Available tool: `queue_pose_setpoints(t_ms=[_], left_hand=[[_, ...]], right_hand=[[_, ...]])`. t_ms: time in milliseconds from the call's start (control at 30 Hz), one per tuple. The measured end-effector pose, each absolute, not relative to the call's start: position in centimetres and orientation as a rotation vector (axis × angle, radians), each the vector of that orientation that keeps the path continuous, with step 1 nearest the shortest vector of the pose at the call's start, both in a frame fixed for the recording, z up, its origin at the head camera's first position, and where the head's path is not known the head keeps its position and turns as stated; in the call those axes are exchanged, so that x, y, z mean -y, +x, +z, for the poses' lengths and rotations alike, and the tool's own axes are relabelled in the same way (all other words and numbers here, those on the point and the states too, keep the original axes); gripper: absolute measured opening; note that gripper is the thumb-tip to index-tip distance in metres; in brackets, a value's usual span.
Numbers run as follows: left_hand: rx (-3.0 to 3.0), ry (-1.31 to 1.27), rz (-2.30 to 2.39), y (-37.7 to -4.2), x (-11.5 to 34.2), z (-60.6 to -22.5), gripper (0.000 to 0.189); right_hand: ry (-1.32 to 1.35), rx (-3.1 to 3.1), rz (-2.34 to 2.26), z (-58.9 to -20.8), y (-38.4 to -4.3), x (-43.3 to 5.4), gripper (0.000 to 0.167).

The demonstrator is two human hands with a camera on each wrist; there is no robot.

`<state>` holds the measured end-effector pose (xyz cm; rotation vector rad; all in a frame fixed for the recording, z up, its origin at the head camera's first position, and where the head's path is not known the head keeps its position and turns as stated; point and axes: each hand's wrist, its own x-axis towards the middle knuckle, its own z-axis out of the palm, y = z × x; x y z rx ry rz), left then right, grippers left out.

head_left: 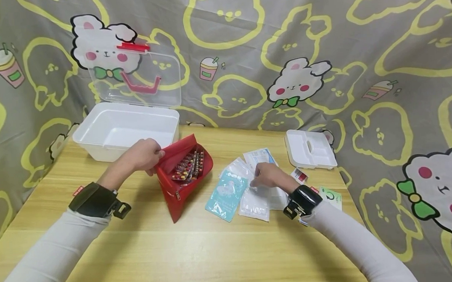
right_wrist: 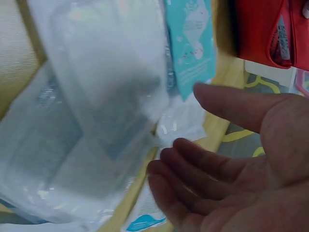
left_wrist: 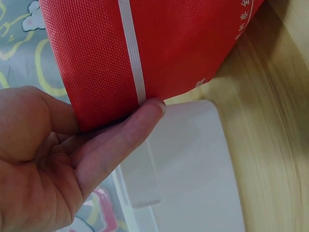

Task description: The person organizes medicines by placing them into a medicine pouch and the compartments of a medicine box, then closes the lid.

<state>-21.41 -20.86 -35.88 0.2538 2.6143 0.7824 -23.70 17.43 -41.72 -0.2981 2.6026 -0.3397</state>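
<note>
My left hand (head_left: pixel 145 155) grips the edge of a red zip pouch (head_left: pixel 178 148), thumb on one side and fingers on the other, as the left wrist view shows. The pouch gapes open, and several blister packs of red-and-yellow capsules (head_left: pixel 191 165) are inside. Over a spread of flat packets hovers my right hand (head_left: pixel 269 175); its thumb and fingers are apart with nothing between them in the right wrist view. Below it lie clear-wrapped white packets (right_wrist: pixel 111 72) and a teal packet (head_left: pixel 226 195). A blue-and-white packet (head_left: pixel 260 155) lies just beyond that hand.
Behind the pouch stands a white box (head_left: pixel 145 111) with its clear lid (head_left: pixel 163 93) raised. A white divided tray (head_left: pixel 319 151) sits at the back right. A small red-and-white packet (head_left: pixel 299 175) and a green-and-white card (head_left: pixel 331 198) lie near my right wrist. A patterned curtain (head_left: pixel 237 52) hangs behind the table.
</note>
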Motion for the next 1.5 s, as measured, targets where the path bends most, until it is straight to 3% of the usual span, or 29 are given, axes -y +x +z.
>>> queue_pose_setpoints(t_ms=[133, 400, 800, 1033, 1500], left_hand=[[-2.618, 0.253, 0.787, -21.4, 20.8, -35.9, 0.033], [-2.630, 0.243, 0.806, -21.3, 20.9, -36.2, 0.031], [-2.632, 0.254, 0.776, -21.3, 20.8, -36.0, 0.031], [-2.629, 0.259, 0.772, -21.3, 20.8, -36.0, 0.032], [-2.621, 0.230, 0.787, -21.3, 20.8, -36.0, 0.032]], right_hand=[[-0.240, -2.536, -0.294, -42.5, -23.2, -18.0, 0.046], [-0.268, -2.539, -0.300, -43.2, -22.7, -18.3, 0.034], [-0.248, -2.496, -0.258, -43.5, -22.8, -18.7, 0.037], [-0.307, -2.421, -0.317, -42.4, -23.2, -19.5, 0.015], [-0.316, -2.415, -0.497, -37.4, -24.8, -20.2, 0.011]])
